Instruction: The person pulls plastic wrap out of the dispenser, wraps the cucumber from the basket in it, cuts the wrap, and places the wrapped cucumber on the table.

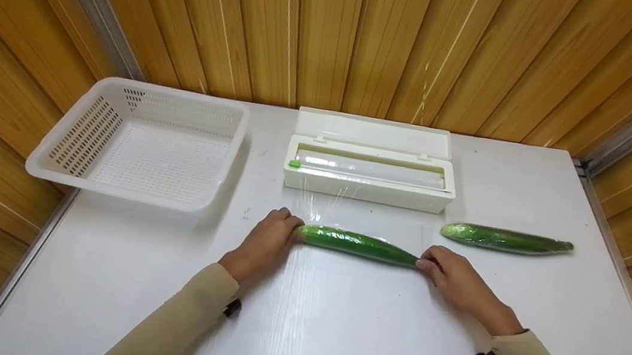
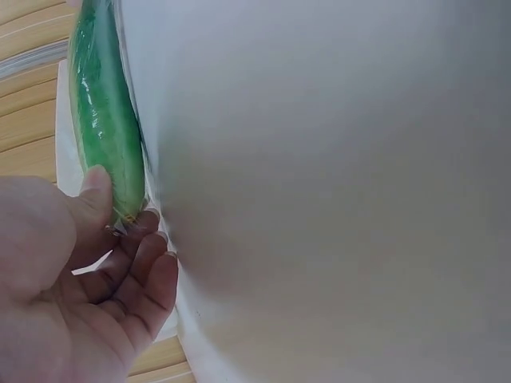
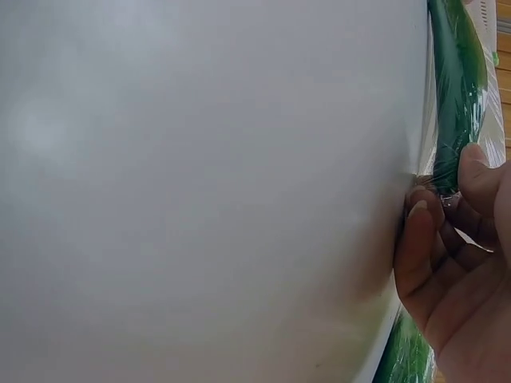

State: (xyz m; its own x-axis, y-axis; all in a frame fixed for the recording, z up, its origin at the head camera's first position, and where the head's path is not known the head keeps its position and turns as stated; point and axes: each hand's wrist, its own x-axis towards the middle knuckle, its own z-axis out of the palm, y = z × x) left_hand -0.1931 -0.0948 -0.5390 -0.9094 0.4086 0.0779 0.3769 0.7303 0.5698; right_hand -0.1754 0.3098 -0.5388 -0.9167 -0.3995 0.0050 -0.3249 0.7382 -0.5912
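Note:
A green cucumber [image 1: 353,243] wrapped in clear plastic film lies crosswise on the white table between my hands. My left hand [image 1: 267,242] pinches its paler left end, thumb on one side and curled fingers on the other. At the darker, tapered end, my right hand [image 1: 457,279] grips the tip and the film around it. In the left wrist view, bunched film shows at the cucumber's [image 2: 108,120] end between thumb and fingers. The right wrist view has the film-covered cucumber [image 3: 459,88] held the same way.
Behind the cucumber stands a white film dispenser [image 1: 368,191] with its lid raised and a film roll [image 1: 371,168] inside. A second wrapped cucumber [image 1: 506,239] lies at the right. On the left is a white plastic basket [image 1: 210,201]. Wood-patterned walls [image 1: 333,35] border the table [image 1: 344,338].

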